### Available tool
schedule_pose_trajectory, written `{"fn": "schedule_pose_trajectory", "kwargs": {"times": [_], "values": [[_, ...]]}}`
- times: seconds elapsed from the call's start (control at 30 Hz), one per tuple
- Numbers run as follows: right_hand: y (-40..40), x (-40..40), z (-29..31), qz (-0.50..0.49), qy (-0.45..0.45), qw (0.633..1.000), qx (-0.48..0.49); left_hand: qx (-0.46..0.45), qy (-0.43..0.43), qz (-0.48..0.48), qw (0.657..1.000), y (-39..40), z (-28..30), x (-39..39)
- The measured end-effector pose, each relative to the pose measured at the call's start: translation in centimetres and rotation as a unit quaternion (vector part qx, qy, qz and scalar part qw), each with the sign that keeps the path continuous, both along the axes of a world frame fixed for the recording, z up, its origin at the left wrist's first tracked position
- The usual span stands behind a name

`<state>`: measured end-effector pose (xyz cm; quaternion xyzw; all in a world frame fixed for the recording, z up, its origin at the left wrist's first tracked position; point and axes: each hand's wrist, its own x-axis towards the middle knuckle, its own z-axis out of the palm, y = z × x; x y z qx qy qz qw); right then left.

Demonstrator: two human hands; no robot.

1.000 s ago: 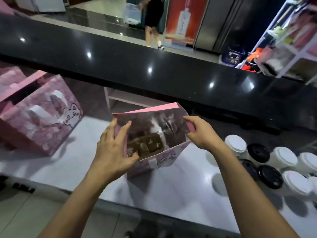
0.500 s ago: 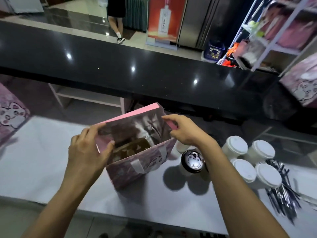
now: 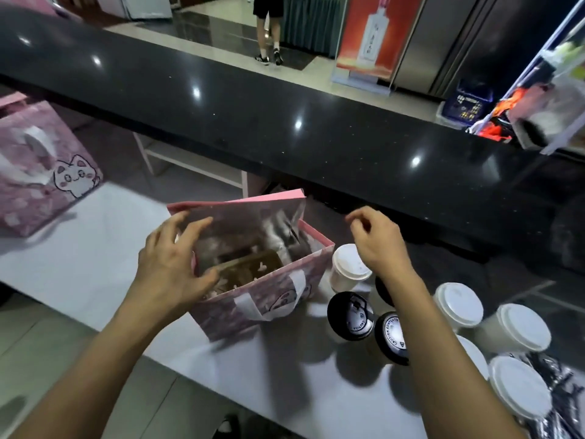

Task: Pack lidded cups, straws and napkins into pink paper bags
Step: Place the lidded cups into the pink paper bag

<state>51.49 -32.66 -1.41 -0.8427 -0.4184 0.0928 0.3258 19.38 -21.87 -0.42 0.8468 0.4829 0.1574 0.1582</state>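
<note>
right forearm (image 3: pixel 421 327) hides cups | wrapped straws (image 3: pixel 557 394) cut off | second bag (image 3: pixel 41 172) cut off

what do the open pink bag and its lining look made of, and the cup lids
Open pink bag: printed paper, matte, holding crisp folded edges. Its lining: probably metallic foil, silvery and crinkled with glints. White lid and black lid: likely moulded plastic, smooth with raised rims; the black one is glossier. The left hand holds the bag's rim.
</note>
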Motion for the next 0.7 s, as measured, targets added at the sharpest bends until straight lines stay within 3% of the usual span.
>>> {"fn": "schedule_pose_trajectory", "kwargs": {"times": [0.07, 0.13, 0.27, 0.4, 0.53, 0.7], "values": [[-0.3, 0.8, -1.5, 0.011, -0.092, 0.976, -0.198, -0.013, -0.016, -0.005, 1.0, 0.1, 0.0, -0.2], [-0.5, 1.0, -3.0, 0.036, -0.103, 0.937, -0.332, -0.025, -0.026, -0.012, 0.999, 0.1, -0.1, -0.4], [-0.2, 0.8, -5.2, 0.031, -0.062, 0.927, -0.368, -0.062, -0.025, -0.028, 0.997, 0.0, -0.4, -1.1], [-0.7, -0.1, -4.3, 0.008, -0.046, 0.946, -0.321, -0.095, -0.036, -0.041, 0.994, -0.4, -0.3, -1.8], [-3.0, -2.1, 1.0, -0.013, 0.005, 0.989, -0.146, -0.117, -0.054, -0.046, 0.991, -0.7, -0.8, -2.4], [-4.5, -6.3, 12.0, 0.02, 0.013, 0.998, 0.056, -0.107, -0.072, -0.029, 0.991, -1.1, -1.5, -2.1]]}}
